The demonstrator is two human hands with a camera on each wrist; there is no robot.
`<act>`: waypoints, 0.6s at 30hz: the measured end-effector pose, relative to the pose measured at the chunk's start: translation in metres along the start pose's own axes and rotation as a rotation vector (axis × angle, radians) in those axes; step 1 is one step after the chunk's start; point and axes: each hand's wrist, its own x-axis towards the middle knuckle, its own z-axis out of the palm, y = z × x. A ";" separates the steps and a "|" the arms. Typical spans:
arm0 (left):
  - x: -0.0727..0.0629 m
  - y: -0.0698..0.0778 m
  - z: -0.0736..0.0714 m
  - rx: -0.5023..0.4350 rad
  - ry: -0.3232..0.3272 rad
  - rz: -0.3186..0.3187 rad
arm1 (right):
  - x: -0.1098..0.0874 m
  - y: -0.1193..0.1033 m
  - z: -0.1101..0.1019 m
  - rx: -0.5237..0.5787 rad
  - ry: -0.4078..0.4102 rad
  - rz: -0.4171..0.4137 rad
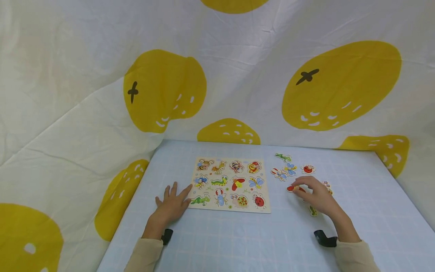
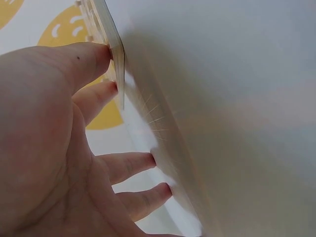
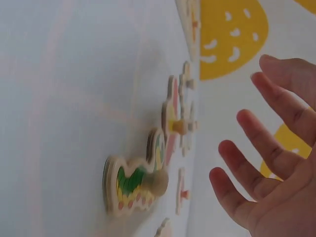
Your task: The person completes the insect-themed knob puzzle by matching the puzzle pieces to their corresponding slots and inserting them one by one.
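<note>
Currently, the red-and-yellow wooden winged-insect piece (image 3: 169, 114) lies on the light-blue checked worktop (image 1: 231, 241) — presumably light and rigid; grip its small round knob (image 3: 179, 127). Right hand (image 1: 315, 194) hovers near it, relaxed, grasping nothing; left hand (image 1: 172, 206) spreads, touching the pale wooden puzzle board (image 1: 222, 208).

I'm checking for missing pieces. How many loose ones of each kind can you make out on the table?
Grasshopper: 1
Beetle: 1
Dragonfly: 1
Ladybird: 1
Red moth: 1
Snail: 1
Caterpillar: 1
Total: 7 that I can make out; the right hand may hide more.
</note>
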 end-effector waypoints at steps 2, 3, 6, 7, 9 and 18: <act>0.000 0.000 -0.001 0.002 -0.001 0.000 | -0.003 0.006 -0.005 0.003 -0.017 0.027; -0.001 0.001 -0.001 0.002 -0.003 0.000 | -0.005 0.009 -0.006 0.001 -0.023 0.044; -0.001 0.001 -0.001 0.003 -0.006 0.000 | -0.009 0.019 -0.011 -0.001 -0.046 0.082; -0.001 0.001 -0.002 0.003 -0.006 0.000 | -0.011 0.022 -0.012 -0.001 -0.053 0.093; -0.001 0.002 -0.002 -0.003 -0.007 0.000 | -0.013 0.028 -0.014 0.003 -0.065 0.112; -0.001 0.002 -0.003 -0.004 -0.010 -0.003 | -0.024 0.044 -0.018 -0.012 -0.085 0.151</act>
